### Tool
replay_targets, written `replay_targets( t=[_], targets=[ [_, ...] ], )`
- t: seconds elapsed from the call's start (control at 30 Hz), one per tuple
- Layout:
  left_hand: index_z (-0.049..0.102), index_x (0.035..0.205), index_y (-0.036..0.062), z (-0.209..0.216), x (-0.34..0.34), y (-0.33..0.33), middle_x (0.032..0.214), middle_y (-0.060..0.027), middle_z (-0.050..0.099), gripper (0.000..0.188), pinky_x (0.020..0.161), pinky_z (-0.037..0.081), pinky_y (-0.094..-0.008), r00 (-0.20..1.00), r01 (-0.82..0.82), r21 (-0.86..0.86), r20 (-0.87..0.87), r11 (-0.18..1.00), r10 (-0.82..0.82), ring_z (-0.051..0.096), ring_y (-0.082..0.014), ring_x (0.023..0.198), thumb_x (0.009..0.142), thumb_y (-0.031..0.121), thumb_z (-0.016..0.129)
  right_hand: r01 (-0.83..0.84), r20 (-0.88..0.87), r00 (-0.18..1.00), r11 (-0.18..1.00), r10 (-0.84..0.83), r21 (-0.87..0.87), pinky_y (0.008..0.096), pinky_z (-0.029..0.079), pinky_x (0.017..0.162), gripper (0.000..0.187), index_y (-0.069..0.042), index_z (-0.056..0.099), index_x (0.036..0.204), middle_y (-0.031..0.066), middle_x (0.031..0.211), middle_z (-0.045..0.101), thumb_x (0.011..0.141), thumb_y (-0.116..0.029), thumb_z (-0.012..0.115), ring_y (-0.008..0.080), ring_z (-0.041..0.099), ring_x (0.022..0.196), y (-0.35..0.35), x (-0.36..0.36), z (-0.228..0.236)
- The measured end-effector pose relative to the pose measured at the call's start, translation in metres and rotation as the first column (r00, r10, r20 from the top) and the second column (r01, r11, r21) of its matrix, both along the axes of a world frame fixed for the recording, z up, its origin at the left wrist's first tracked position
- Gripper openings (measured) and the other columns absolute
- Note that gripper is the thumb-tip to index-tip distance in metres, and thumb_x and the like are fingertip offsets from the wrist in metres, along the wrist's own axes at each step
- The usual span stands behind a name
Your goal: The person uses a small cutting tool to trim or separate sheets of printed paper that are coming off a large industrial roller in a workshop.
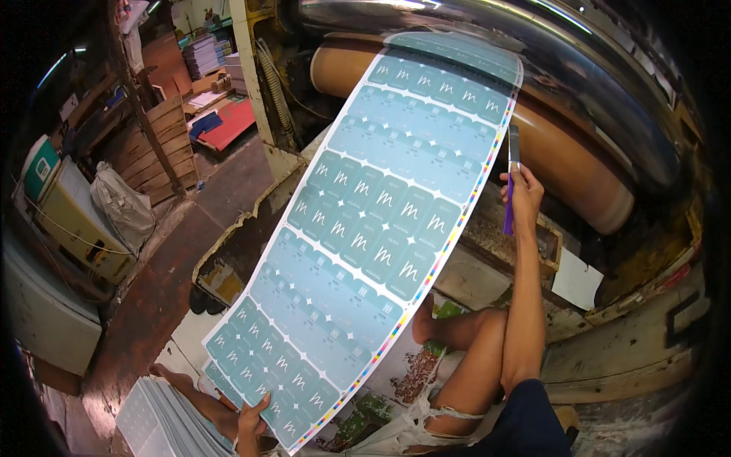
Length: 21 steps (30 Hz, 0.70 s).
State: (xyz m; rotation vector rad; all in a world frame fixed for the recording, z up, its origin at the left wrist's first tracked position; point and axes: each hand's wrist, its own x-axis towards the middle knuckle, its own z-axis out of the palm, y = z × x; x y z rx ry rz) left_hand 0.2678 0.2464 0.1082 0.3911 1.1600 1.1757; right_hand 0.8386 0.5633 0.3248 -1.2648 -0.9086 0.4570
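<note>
From the head view I see my left hand (251,419) at about seven o'clock, fingers pinching the near edge of a long teal printed sheet with rows of repeated label panels and a coloured strip down its right edge (365,228). The sheet runs from that hand up toward one o'clock, where its far end lies over a large shiny metal cylinder (487,46) of the press. Just beneath that sits a brown roller (563,152), touching the sheet's underside as far as I can tell.

My right hand (524,199) is at about three o'clock, just beside the sheet's right edge, fingers wrapped around a slim tool with a purple handle and a grey metal blade (512,175), held upright with the blade pointing up.

At seven o'clock, left of my left hand, lies a stack of pale printed sheets (164,419). My bare knee (472,335) is at five o'clock. At ten o'clock stand wooden pallets (164,145) and a grey sack (122,206) on the reddish floor (152,297).
</note>
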Motion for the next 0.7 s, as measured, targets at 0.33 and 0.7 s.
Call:
replay_targets(
  t=[0.33,0.7],
  targets=[
    [0.044,0.132,-0.0005,-0.023,-0.037,-0.036,0.118,-0.0144,0.059,0.051,0.089,0.052,-0.0417,0.997,0.025,-0.101,-0.076,0.995,-0.033,0.061,-0.0284,0.104,0.085,0.003,0.065,-0.138,0.064,0.988,0.987,0.143,-0.079,0.0220,0.041,0.044,0.031,0.001,0.063,0.111,0.0074,0.077,0.065,0.094,-0.024,0.059,0.0079,0.053,0.051,0.035,0.032,-0.012],
    [0.045,0.130,-0.0008,0.008,-0.037,-0.064,0.117,-0.0137,0.060,0.047,0.085,0.053,-0.0407,0.980,-0.133,-0.197,-0.172,0.971,0.099,0.061,-0.0266,0.102,0.087,0.003,0.064,-0.022,0.825,0.557,0.991,-0.096,0.131,0.0304,0.049,0.062,0.057,-0.018,0.058,0.126,0.0076,0.121,0.055,0.074,0.008,0.062,0.0177,0.061,0.080,0.034,0.015,-0.005]
  ],
)
